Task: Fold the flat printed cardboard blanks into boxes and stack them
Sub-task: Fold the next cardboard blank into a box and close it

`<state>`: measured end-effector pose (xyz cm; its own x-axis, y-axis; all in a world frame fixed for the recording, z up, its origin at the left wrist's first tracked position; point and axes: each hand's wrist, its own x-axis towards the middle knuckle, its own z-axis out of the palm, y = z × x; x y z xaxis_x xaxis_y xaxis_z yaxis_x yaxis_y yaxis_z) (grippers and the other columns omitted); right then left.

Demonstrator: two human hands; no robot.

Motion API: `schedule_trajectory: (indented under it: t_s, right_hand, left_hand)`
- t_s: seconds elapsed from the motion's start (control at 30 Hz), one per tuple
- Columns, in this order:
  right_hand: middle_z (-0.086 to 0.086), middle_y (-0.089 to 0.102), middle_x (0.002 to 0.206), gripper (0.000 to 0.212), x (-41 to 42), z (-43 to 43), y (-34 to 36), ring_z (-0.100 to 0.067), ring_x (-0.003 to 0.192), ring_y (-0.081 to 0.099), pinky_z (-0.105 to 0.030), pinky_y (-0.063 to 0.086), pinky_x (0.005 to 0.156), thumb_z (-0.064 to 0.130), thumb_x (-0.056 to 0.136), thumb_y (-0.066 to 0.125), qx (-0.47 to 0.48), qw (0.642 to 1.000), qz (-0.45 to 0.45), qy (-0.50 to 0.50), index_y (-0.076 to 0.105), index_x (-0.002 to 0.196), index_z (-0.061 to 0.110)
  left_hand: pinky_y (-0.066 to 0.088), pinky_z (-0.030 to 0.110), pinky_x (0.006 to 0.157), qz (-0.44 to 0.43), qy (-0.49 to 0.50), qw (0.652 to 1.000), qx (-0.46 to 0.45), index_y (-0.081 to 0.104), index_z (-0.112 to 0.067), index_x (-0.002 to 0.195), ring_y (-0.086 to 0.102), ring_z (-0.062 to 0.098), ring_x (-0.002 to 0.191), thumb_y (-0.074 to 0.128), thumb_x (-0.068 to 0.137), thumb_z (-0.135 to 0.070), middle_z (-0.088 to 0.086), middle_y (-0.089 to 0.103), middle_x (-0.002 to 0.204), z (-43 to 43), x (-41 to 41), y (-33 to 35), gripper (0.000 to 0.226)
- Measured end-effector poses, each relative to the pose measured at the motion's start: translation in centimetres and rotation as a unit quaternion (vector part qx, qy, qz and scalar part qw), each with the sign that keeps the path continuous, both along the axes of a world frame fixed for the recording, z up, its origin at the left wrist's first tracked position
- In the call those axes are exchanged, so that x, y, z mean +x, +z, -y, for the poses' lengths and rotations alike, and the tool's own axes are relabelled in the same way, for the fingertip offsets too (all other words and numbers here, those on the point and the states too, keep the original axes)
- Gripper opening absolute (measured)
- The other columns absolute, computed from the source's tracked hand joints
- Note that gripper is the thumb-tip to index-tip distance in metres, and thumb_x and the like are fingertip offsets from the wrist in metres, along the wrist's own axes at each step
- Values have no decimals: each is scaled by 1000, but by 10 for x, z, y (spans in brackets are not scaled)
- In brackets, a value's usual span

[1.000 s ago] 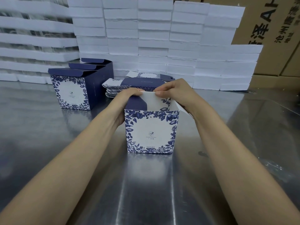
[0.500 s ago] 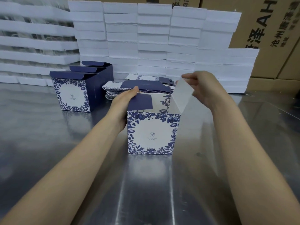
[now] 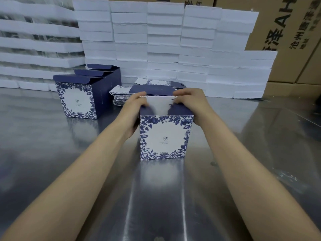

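A blue-and-white floral box (image 3: 165, 138) stands upright in the middle of the steel table (image 3: 52, 153). My left hand (image 3: 134, 106) grips its top left edge and flap. On the opposite corner, my right hand (image 3: 190, 102) grips the top right, fingers curled over the white inner flap between both hands. Both navy side flaps lie folded inward. Behind the box lies a pile of flat printed blanks (image 3: 125, 94). Three folded boxes (image 3: 83, 94) stand in a row at the left, lids raised.
Stacks of white foam slabs (image 3: 165, 40) form a wall along the back of the table. Brown shipping cartons (image 3: 291, 32) rise at the right rear. Steel surface stretches to the front, left and right of the box.
My right hand, which held the right flap raised half a second ago, has brought it down onto the box top. The left hand has shifted up to the top edge.
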<state>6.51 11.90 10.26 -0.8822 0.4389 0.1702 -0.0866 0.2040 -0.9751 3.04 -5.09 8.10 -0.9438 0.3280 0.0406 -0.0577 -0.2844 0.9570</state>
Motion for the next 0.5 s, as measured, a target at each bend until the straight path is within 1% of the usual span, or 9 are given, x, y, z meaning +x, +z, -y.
schedule_trajectory:
  t_s: [0.07, 0.13, 0.17, 0.23, 0.3, 0.33, 0.37, 0.43, 0.5]
  right_hand:
    - [-6, 64, 82, 35, 1, 5, 3, -14, 57, 58, -16, 47, 47, -9, 84, 52, -27, 999, 20, 38, 70, 110, 6]
    - [-6, 63, 93, 51, 3, 8, 8, -14, 55, 61, -18, 47, 45, -7, 83, 44, -60, 990, 73, 106, 62, 126, 14]
    - [-8, 61, 99, 59, 4, 8, 8, -15, 52, 61, -19, 47, 44, -8, 81, 41, -66, 985, 90, 132, 56, 131, 20]
    - [-12, 59, 110, 72, 1, 8, 5, -18, 52, 60, -20, 44, 43, -13, 77, 35, -57, 987, 91, 121, 51, 137, 24]
    - [-15, 57, 122, 76, -5, 6, 0, -24, 71, 59, -22, 41, 47, -17, 75, 29, -68, 994, 66, 63, 51, 138, 19]
    - [-17, 56, 125, 76, -7, 5, -2, -26, 80, 57, -24, 40, 50, -18, 74, 27, -78, 994, 58, 43, 52, 136, 17]
    - [-17, 56, 126, 75, -9, 4, -3, -28, 85, 55, -24, 39, 49, -18, 73, 28, -83, 994, 56, 34, 54, 134, 17]
    - [-15, 57, 121, 71, -11, 4, -4, -29, 83, 54, -21, 41, 44, -17, 73, 30, -77, 995, 58, 31, 59, 126, 20]
    - [-13, 59, 108, 64, -10, 4, -4, -26, 76, 55, -21, 43, 45, -14, 74, 34, -69, 995, 59, 41, 61, 120, 23]
  left_hand:
    - [48, 25, 63, -27, 36, 999, -6, 59, -14, 119, 60, 14, 75, 44, 87, 5, -2, 63, 98, -2, -9, 1, 40]
    - [50, 30, 73, -46, 56, 997, -23, 58, -6, 123, 60, 19, 85, 40, 85, 9, 1, 64, 110, -1, -19, 0, 45]
    - [50, 32, 77, -53, 71, 995, -37, 59, -4, 124, 60, 20, 88, 37, 84, 10, 4, 63, 112, -1, -22, 0, 48]
    - [52, 37, 82, -64, 94, 992, -52, 61, -3, 120, 61, 23, 91, 33, 82, 12, 5, 64, 112, -1, -25, 1, 50]
    - [55, 38, 89, -76, 101, 991, -45, 63, -5, 112, 65, 25, 99, 30, 81, 16, 5, 68, 111, -1, -26, 2, 50]
    - [55, 39, 90, -86, 102, 990, -48, 65, -7, 107, 65, 25, 100, 29, 79, 17, 5, 68, 110, 0, -26, 2, 51]
    - [55, 40, 88, -96, 101, 989, -56, 67, -8, 104, 64, 26, 98, 28, 78, 17, 5, 68, 109, 0, -25, 2, 53]
    - [54, 42, 89, -99, 93, 988, -68, 69, -11, 105, 62, 26, 94, 31, 79, 14, 10, 65, 111, 0, -26, 0, 53]
    - [50, 44, 95, -88, 73, 991, -63, 68, -16, 108, 60, 25, 98, 36, 84, 8, 11, 61, 115, -2, -24, -2, 47]
